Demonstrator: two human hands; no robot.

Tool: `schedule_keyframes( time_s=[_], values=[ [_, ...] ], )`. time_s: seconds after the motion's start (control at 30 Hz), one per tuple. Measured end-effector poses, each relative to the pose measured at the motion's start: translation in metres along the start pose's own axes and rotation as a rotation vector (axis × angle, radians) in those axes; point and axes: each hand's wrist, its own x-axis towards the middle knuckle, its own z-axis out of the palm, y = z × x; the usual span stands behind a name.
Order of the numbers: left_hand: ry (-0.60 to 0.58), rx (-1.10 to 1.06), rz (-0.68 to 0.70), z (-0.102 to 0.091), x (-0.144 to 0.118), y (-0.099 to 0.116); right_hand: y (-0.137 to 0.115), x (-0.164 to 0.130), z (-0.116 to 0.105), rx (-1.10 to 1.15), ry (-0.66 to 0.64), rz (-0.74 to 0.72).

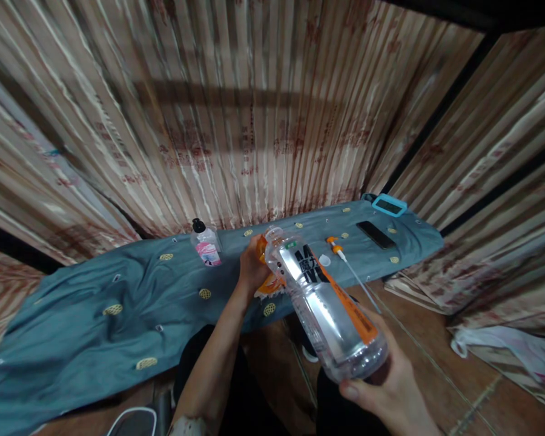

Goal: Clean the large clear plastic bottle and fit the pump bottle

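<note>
R hand (390,387) cupped under base of clear bottle (327,297), neck tilted to 11 o'clock; L hand (253,266) pinching orange pouch (272,281) at mouth. Keep mouths aligned, tilt slow, pouch steady

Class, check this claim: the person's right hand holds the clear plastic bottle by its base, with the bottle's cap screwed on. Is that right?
Not quite. The head view shows the right hand holding the clear plastic bottle by its base, but the bottle's mouth is open, with no cap on it. The rest stands.
</note>
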Motion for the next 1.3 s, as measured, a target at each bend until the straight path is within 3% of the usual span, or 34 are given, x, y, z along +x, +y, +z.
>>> schedule_keyframes(
  time_s=[0.1, 0.73, 1.03, 1.3],
  values=[
    [-0.007, -0.014, 0.006, 0.0, 0.0, 0.0, 0.003, -0.002, -0.005, -0.005, -0.048, 0.015],
    [0.01, -0.011, 0.019, 0.001, 0.0, 0.0, -0.001, -0.001, 0.0, 0.0, -0.005, 0.047],
    [-0.004, -0.025, 0.009, -0.001, 0.0, 0.002, -0.007, 0.001, 0.01, 0.079, 0.113, -0.004],
    [-0.001, -0.027, 0.014, 0.0, 0.0, 0.0, 0.008, -0.005, 0.007, 0.064, 0.105, 0.021]
  ],
)
